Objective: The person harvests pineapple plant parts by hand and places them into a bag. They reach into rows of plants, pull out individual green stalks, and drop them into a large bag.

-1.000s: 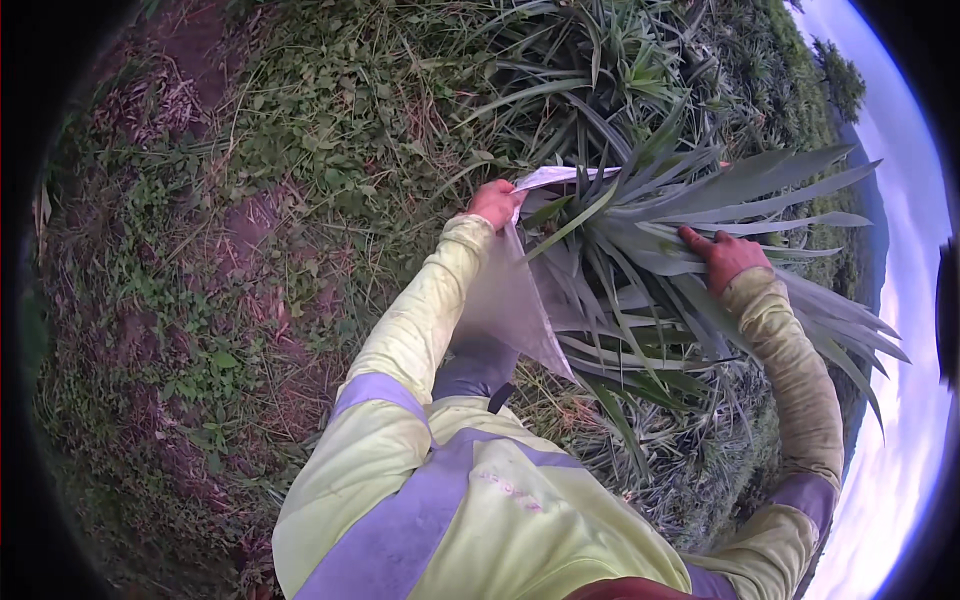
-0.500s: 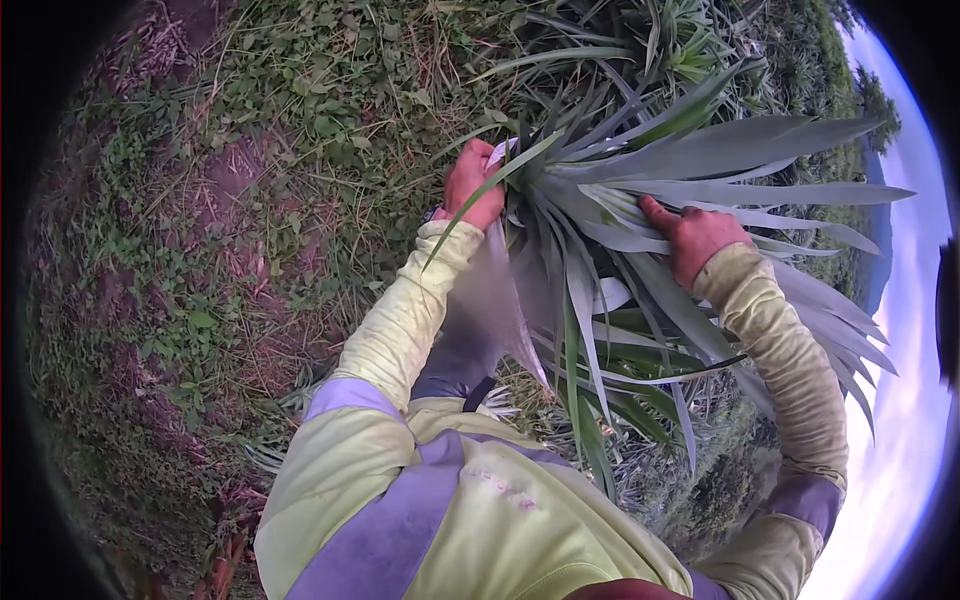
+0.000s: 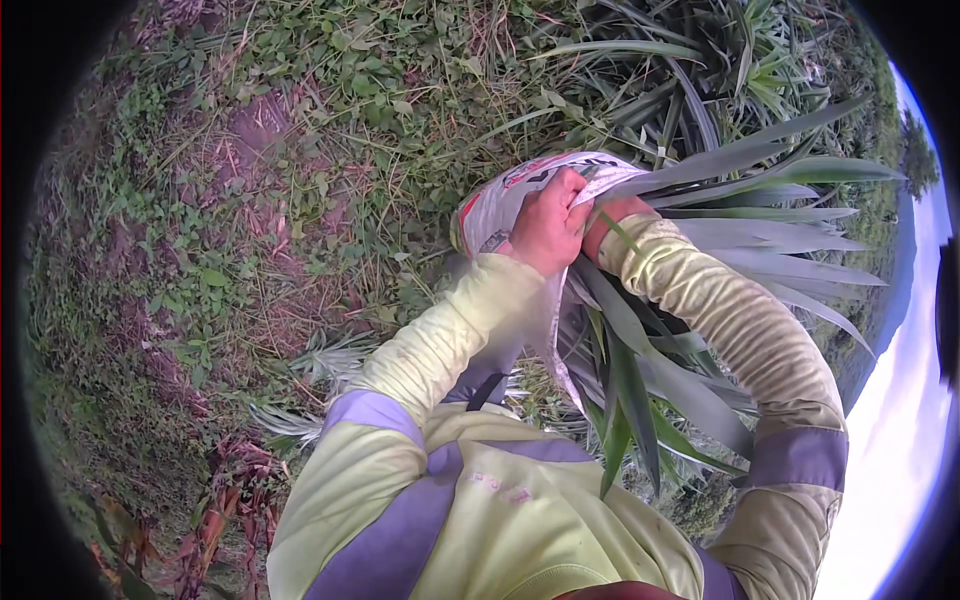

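Note:
A white woven sack (image 3: 488,214) with red and dark print lies with its mouth toward the right. My left hand (image 3: 546,226) is closed on the sack's rim, thumb and fingers pinching the edge. Long grey-green, spiky leaves (image 3: 775,232), like those of pineapple plants, stick out of the mouth and fan to the right and toward me. Just right of my left hand, my right hand (image 3: 612,222) reaches in at the mouth beside the leaves. Its fingers are hidden behind the left hand and the sack's edge. A loose flap of the sack (image 3: 560,350) hangs toward my body.
Weedy ground (image 3: 300,180) with bare, reddish patches spreads on the left. More spiky plants (image 3: 745,60) grow at the far right. Small pale rosettes (image 3: 290,420) lie near my left elbow, and reddish dry leaves (image 3: 225,510) stand at the lower left.
My right hand has moved left from on top of the leaves to the sack's mouth. The left hand has shifted right with the rim, and more of the sack now shows around the leaf bases.

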Demonstrator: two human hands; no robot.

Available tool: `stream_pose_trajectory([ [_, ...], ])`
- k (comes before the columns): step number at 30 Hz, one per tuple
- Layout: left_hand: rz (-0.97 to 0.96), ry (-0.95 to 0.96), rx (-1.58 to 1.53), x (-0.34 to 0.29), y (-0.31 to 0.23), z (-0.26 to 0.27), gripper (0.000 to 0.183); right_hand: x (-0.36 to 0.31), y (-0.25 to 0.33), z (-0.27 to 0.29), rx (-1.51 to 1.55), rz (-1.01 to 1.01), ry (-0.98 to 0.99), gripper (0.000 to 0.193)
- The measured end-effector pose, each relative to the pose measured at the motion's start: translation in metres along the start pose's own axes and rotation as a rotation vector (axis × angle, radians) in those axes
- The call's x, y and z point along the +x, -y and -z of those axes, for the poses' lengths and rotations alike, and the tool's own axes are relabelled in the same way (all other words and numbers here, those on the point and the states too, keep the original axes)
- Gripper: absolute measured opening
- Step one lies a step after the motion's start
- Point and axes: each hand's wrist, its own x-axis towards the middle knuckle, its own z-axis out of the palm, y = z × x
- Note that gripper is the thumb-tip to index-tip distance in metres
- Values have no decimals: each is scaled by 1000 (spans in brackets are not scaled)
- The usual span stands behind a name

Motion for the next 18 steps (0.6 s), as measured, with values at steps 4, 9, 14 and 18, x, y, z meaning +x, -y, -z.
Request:
stream_pose_trajectory([
  [4,9,-73,-151,8,18,15,12,13,11,0,-4,63,-173,30],
  [9,93,18,-374,22,14,17,11,49,14,-36,292,-114,-139,33],
  [14,-33,-39,-498,40,-9,15,6,60,6,-51,345,-154,-369,36],
  [18,-88,-166,-246,68,44,58,12,50,39,-18,191,5,-363,38],
])
